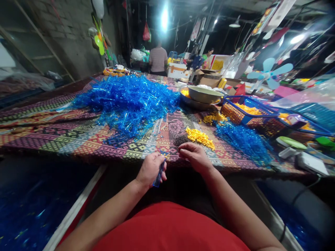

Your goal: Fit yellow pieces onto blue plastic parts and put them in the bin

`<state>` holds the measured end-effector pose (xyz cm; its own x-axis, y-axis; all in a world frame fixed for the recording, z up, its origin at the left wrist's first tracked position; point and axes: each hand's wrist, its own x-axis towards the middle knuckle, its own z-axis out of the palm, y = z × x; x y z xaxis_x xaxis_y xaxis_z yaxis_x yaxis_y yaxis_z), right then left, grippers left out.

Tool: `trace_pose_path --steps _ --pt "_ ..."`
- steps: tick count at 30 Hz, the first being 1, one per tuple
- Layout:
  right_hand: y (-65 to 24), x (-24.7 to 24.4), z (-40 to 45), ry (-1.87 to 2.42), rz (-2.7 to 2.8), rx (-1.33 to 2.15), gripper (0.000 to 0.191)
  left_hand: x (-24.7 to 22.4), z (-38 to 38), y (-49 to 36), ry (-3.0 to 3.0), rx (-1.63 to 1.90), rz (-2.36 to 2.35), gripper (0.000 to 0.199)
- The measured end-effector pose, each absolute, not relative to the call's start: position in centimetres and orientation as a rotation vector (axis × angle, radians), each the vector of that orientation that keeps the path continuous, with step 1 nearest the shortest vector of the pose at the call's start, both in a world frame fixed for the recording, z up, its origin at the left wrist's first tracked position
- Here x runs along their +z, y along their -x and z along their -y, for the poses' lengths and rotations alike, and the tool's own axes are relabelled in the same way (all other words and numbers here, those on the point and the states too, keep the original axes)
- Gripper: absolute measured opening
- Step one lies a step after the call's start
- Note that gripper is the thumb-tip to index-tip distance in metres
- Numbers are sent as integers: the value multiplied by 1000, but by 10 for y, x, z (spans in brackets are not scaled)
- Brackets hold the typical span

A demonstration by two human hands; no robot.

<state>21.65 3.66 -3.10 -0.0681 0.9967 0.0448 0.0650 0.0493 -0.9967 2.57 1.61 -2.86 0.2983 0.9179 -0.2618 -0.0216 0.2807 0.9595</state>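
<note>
My left hand (152,168) is closed around a translucent blue plastic piece (158,176), its lower end poking out below my fingers. Small yellow bits show at the top of that piece, near my thumb. At the table's front edge my right hand (195,156) has its fingertips bent together beside a small heap of dark tiny parts (181,140); whether something is pinched there is too small to make out. Just beyond it lies a pile of small yellow plastic parts (200,138). A large mound of blue plastic pieces (128,101) spreads over the patterned tablecloth (78,139).
Metal bowls (204,94) stand behind the yellow pile. To the right are a blue basket (248,116) of yellow parts, a smaller blue heap (243,141), a white device (311,162) and a fan (269,73). Another person (158,58) is in the background.
</note>
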Motion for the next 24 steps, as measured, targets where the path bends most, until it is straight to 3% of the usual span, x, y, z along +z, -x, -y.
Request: trace_pose_path --steps 8,24 --pt "-199 -40 -26 988 1063 1512 25 -26 -15 -32 -1218 833 -1101 23" --pt "-193 -26 -17 1105 1502 1144 17 -26 -15 -31 -1457 798 -1157 23"
